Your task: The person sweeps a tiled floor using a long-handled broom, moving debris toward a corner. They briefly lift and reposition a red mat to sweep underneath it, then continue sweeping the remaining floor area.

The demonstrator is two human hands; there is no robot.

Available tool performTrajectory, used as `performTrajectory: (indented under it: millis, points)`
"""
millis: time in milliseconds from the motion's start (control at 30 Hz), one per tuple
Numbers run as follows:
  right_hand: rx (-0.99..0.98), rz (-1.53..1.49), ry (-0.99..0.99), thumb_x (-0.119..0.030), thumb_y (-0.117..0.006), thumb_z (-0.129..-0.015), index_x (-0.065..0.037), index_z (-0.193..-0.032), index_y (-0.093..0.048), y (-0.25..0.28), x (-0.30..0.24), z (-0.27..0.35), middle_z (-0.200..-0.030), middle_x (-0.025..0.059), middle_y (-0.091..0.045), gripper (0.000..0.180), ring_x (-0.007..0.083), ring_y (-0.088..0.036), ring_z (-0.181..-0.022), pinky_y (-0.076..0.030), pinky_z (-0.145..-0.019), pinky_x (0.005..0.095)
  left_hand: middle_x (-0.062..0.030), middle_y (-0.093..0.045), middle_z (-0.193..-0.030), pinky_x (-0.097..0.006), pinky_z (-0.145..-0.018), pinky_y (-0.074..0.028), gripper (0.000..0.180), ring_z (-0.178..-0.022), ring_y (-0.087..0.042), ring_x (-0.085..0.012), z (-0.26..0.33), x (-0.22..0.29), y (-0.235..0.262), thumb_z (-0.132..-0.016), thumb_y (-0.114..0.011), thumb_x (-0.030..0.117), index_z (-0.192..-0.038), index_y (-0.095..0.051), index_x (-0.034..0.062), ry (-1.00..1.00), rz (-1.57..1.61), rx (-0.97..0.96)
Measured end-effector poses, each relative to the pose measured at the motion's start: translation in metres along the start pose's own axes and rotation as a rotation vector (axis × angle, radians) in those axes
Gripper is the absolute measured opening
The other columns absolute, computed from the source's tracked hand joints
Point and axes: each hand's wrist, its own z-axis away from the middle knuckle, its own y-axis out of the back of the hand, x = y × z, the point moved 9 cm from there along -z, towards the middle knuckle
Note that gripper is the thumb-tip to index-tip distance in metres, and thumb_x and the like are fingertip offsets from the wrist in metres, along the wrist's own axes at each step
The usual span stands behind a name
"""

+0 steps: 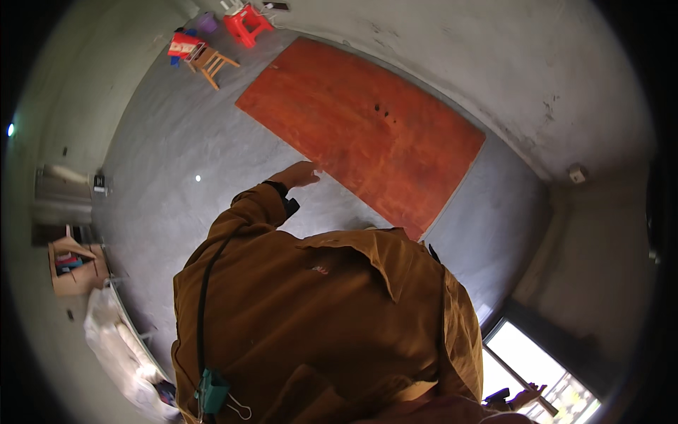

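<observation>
Mustard-brown jacket [318, 318]: fills the lower centre, collar turned out, a dark cord running down its left side.
Green binder clip [212, 391]: fixed at the jacket's lower left edge, wire handles pointing right.
Left hand [296, 174]: extended from the brown sleeve, dark cuff at the wrist, fingers [311, 169] stretched out nearly flat and holding nothing; the fingertips lie at or just over the near long edge of the board, contact not clear.
Right hand [526, 396]: only partly seen at the lower right against the bright window; whether it is open or closed, I cannot tell.
Red-orange board [367, 127]: large flat rectangular panel lying on the grey floor [176, 162], running along the base of the pale wall [494, 63].
Wooden stool [210, 62]: far left corner, coloured items on it.
Red plastic stool [247, 25]: just beyond the wooden one.
Cardboard box [74, 267]: left side, open, by a white sack [120, 350].
</observation>
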Motion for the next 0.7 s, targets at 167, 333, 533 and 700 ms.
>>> performTrajectory:
  millis: [167,333,533,700]
  points:
    - [-0.251,-0.129,-0.112,-0.019,-0.068,-0.076,0.002,-0.12,-0.051,-0.115,0.011,-0.051,-0.1,0.0163,-0.06,0.052,0.0205,-0.061,-0.089,-0.047,-0.079,0.0332,-0.0157,-0.063,-0.099,-0.04,-0.082,-0.046,0.032,-0.095,-0.059,-0.0317,0.062,0.005,-0.039,-0.075,-0.064,0.026,-0.101,-0.061,0.0074,0.174,-0.035,0.11]
    - [-0.427,-0.166,-0.198,-0.018,-0.069,-0.075,0.002,-0.12,-0.051,-0.184,0.015,-0.089,-0.1,0.0166,-0.06,0.053,0.0206,-0.061,-0.088,-0.047,-0.078,0.0336,-0.0126,-0.063,-0.106,-0.038,-0.087,-0.045,0.038,-0.103,-0.057,-0.028,0.148,0.02,-0.11,-0.076,-0.065,0.029,-0.108,-0.061,0.0086,0.351,-0.071,-0.166]
    - [-0.556,-0.143,-0.227,-0.017,-0.07,-0.073,0.002,-0.121,-0.05,-0.222,0.019,-0.126,-0.101,0.017,-0.06,0.055,0.0207,-0.062,-0.088,-0.048,-0.078,0.0341,-0.0147,-0.059,-0.114,-0.04,-0.091,-0.042,0.035,-0.111,-0.052,-0.0304,0.198,0.056,-0.11,-0.08,-0.064,0.025,-0.109,-0.061,0.0078,0.47,0.022,-0.077]
    - [-0.6,-0.12,-0.231,-0.016,-0.071,-0.072,0.002,-0.121,-0.05,-0.231,0.026,-0.15,-0.101,0.0173,-0.06,0.056,0.0209,-0.062,-0.088,-0.048,-0.077,0.0345,-0.0141,-0.063,-0.099,-0.037,-0.083,-0.046,0.035,-0.095,-0.059,-0.027,0.213,0.089,-0.092,-0.081,-0.062,0.023,-0.112,-0.058,0.0074,0.446,-0.013,0.029]
